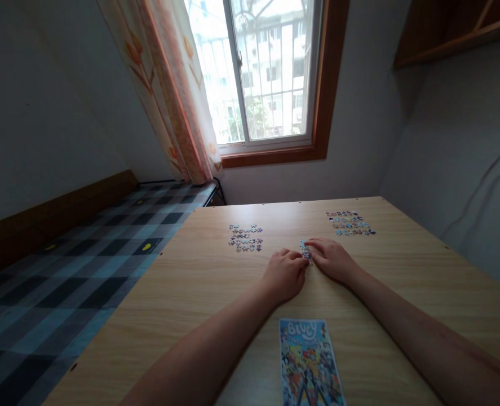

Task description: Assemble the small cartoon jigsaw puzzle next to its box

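Note:
A small strip of joined jigsaw puzzle pieces (305, 251) lies on the wooden table between my two hands. My left hand (287, 273) is at the strip's near left side, with its fingers curled and the thumb and fingertips closed on a puzzle piece at the lower end, mostly hidden. From the right, my right hand (329, 256) rests on the table with its fingers stretched out, and the fingertips touch the strip's upper right edge. Nearer to me lies a colourful printed picture sheet (311, 361) headed "Bluey", flat between my forearms.
Loose puzzle pieces (246, 238) lie in rows at the table's left. Another group of puzzle pieces (349, 224) is at the far right. A bed with a checked cover (106, 248) adjoins the table's left edge. Behind stand a window (275, 73) and a curtain (169, 84).

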Motion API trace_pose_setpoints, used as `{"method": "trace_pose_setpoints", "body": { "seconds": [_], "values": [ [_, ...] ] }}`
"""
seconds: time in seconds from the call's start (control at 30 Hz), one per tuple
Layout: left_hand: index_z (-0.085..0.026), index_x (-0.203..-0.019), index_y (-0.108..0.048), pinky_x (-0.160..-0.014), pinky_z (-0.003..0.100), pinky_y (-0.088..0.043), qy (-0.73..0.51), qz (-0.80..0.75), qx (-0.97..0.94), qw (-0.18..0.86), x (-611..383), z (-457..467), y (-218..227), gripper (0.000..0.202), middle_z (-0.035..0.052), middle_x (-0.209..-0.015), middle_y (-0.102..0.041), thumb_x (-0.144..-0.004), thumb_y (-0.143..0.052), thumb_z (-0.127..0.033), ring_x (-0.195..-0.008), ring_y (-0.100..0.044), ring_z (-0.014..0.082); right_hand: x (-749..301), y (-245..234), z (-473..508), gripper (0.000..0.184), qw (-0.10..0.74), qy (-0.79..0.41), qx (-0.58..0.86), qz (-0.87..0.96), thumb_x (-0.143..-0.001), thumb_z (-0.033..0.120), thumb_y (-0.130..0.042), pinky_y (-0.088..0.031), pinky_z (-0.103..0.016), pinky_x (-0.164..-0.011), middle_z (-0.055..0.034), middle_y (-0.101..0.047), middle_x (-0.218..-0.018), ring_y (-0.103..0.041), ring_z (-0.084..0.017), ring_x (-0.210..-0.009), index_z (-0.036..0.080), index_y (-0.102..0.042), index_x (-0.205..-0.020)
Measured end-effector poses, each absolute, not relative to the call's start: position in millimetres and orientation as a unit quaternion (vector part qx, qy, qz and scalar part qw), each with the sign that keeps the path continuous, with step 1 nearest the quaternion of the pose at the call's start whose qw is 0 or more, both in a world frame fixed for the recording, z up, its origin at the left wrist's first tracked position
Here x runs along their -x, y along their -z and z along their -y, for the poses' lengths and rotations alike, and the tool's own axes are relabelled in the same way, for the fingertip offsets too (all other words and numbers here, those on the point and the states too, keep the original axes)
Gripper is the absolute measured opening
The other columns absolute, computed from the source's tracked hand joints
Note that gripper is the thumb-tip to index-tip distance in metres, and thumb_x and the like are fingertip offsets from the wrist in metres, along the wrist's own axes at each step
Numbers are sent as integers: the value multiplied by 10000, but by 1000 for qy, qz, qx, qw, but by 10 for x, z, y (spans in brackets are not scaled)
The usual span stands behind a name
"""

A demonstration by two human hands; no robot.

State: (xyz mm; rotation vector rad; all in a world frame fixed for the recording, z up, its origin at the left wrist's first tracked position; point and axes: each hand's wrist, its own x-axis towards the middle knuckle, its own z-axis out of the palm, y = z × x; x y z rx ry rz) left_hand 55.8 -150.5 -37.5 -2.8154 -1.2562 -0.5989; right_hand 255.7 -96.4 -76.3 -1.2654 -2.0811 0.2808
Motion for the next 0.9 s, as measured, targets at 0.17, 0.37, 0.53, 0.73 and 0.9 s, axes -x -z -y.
{"method": "trace_pose_setpoints", "body": {
  "seconds": [0.17, 0.37, 0.53, 0.73, 0.9],
  "values": [
    [-234, -1096, -735, -962, 395, -502, 237, 444, 863, 37, -234, 1203, 146, 257, 52, -1133, -732, -899, -571, -227, -1015, -650, 236, -2565, 754, 967, 325, 330, -110, 486, 802, -891, 288, -543, -462, -432, -1059, -87, -719, -1216, -633, -264, -1169, 222, -728, -1150],
    [-172, -1106, -741, -978, 339, -505, 277, 692, 663, 69, 904, 694, 46, 336, 94, -1152, -735, -935, -454, -204, -1072, -664, 234, -2562, 742, 969, 328, 322, -114, 492, 801, -900, 285, -532, -452, -425, -1056, -83, -716, -1226, -626, -263, -1174, 220, -722, -1159],
    [-209, -1257, -702, -1059, 308, -450, 205, 726, 655, 48, 1240, 641, 297, 418, 62, -1277, -703, -933, -439, -186, -1177, -620, 216, -2546, 732, 973, 336, 317, -116, 499, 798, -897, 278, -531, -434, -421, -1068, -84, -712, -1237, -615, -260, -1187, 217, -719, -1169],
    [-299, -1221, -723, -1076, 358, -428, 127, 749, 649, 53, 1051, 678, 252, 403, 36, -1308, -687, -997, -402, -397, -1234, -577, 241, -2544, 737, 967, 329, 319, -120, 500, 796, -899, 275, -534, -431, -408, -1063, -80, -710, -1241, -616, -254, -1188, 226, -716, -1169],
    [-134, -1139, -745, -895, 410, -532, 52, 825, 559, 60, 1121, 763, 29, 476, 196, -1164, -721, -987, -343, -340, -1094, -667, 320, -2535, 728, 967, 327, 314, -117, 501, 798, -903, 278, -533, -423, -405, -1066, -78, -710, -1240, -614, -253, -1187, 222, -714, -1169]
  ]
}}
